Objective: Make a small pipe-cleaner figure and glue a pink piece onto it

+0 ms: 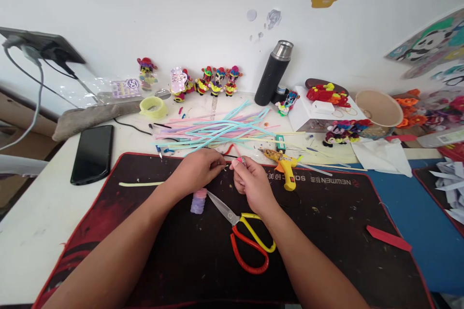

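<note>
My left hand point(201, 169) is closed in a pinch over the dark mat, near its far edge. Whatever lies between its fingertips is too small to make out. Just to the right, my right hand point(253, 181) grips a small item with a pink tip point(240, 159) between thumb and forefinger; its kind is unclear. A pale yellow pipe cleaner point(141, 184) runs up to my left wrist. Below that hand lies a coiled pink and purple fuzzy piece point(198, 203). Scissors point(232, 217) with one red and one yellow handle rest between my forearms, partly spread.
Past the mat point(326, 231) lies a pile of pastel pipe cleaners point(217, 128). A yellow glue gun point(288, 171) sits right of my hands. Along the wall stand several small dolls point(216, 82) and a black thermos point(273, 75). A phone point(92, 154) lies at left, a red strip point(388, 238) at right.
</note>
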`<state>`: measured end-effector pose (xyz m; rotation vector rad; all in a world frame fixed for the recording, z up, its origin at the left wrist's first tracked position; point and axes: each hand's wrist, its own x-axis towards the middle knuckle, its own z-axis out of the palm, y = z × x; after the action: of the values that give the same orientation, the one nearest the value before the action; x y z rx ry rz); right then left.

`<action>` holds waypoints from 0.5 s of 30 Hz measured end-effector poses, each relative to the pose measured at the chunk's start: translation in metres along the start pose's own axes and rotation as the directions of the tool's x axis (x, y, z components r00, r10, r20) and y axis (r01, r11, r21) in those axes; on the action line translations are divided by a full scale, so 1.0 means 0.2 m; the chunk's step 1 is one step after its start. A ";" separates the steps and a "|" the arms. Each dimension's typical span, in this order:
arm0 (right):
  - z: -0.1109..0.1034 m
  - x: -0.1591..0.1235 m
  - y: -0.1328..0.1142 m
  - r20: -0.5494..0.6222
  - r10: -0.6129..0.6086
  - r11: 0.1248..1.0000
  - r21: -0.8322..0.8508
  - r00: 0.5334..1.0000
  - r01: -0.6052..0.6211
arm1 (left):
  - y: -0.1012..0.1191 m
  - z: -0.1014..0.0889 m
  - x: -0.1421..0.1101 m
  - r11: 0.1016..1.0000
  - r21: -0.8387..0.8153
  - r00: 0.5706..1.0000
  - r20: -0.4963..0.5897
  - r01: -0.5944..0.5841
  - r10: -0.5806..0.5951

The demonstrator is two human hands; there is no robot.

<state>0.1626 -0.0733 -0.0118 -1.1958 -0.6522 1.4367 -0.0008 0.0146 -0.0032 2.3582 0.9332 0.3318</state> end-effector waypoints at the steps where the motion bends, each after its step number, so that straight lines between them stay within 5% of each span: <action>1: 0.00 0.00 0.00 0.001 0.001 1.000 0.001 1.000 -0.001 | 0.00 0.00 0.00 1.000 0.001 1.000 -0.001 -0.001 0.001; 15: 0.00 0.00 0.01 0.018 0.008 1.000 -0.007 1.000 -0.008 | 0.00 0.03 0.00 1.000 -0.029 1.000 -0.019 -0.005 0.005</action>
<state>0.1625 -0.0730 -0.0137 -1.1935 -0.6663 1.4539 0.0014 0.0121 -0.0090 2.3348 0.9250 0.3680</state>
